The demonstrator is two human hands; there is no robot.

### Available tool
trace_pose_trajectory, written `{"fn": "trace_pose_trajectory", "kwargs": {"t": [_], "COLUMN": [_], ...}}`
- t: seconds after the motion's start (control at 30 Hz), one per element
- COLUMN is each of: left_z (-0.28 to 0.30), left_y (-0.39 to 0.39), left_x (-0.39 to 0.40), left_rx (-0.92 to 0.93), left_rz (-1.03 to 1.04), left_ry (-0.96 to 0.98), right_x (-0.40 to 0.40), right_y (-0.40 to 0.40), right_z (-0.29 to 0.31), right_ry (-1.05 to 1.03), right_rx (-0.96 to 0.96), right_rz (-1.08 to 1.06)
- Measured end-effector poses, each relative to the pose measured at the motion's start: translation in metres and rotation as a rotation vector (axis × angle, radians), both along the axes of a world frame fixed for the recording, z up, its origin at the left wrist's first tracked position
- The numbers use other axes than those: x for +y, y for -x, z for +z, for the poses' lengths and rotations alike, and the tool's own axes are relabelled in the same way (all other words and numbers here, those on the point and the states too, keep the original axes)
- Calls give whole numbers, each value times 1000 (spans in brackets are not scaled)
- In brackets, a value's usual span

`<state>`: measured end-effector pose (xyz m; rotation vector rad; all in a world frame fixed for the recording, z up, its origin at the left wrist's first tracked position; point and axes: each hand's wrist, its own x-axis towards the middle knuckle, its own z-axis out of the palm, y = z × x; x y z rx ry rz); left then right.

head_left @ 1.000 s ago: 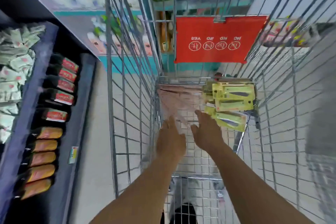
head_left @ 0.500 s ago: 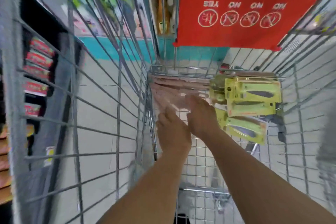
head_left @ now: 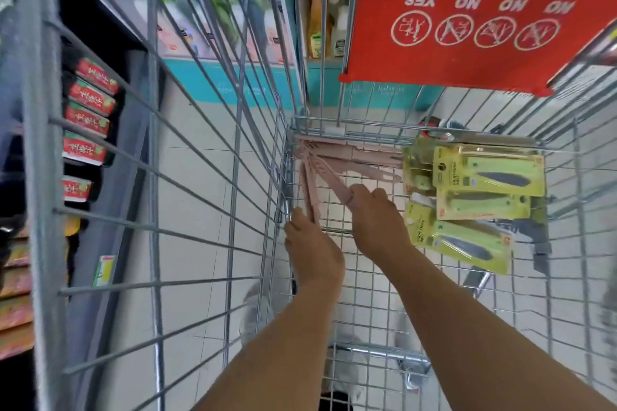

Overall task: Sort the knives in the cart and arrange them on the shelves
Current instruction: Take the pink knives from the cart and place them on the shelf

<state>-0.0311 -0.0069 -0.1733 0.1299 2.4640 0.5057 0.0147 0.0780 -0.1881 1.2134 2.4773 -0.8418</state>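
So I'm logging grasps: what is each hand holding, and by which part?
Each grips a pink knife by its near end: left hand on one, right hand on another.

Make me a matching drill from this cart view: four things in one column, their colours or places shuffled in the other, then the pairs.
1. pink knives
2. yellow-green knife packs
3. red sign
4. left hand

A. hung on the cart's far end
B. right side of the cart floor
C. far left corner of the cart
D. gripping a pink knife near the cart's left wall

Pairs: 1-C, 2-B, 3-A, 4-D
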Motion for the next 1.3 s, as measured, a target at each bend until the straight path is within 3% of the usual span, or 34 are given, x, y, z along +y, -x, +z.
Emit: {"fn": "trace_pose_trajectory", "kwargs": {"t": [0.2,0.3,0.4,0.5,0.57,0.67,0.83,0.97,1.3], "left_z": [13,29,61,96,123,164,237,297,405], "left_y": [-13,-21,-29,-39,-46,-51,-43,-28,46], "left_x": [-17,-29,-37,-38,-37,-35,-39,-59,-199], "left_rx": [-44,-67,-67,-67,-61,38,199,344,661], "left_rz": [-36,-29,-85,-7,18,-41,-25,14,108], "left_ry": [14,-69,-162,-182,-228,-321,-519,-666,-811], "right_x": [-26,-35,-49,-56,-55,-47,-46,-64,-184], "right_y": [-20,-33,-50,-61,-63,-59,-44,-30,57], "right_z": [11,22,50,91,117,165,247,308,428], "right_ry": [82,124,179,249,224,93,-19,-22,28], "right_rx": [1,-7,47,129,152,257,590,764,844], "right_rz": [-71,-151,-168,-283,-237,-177,-190,-156,134]}}
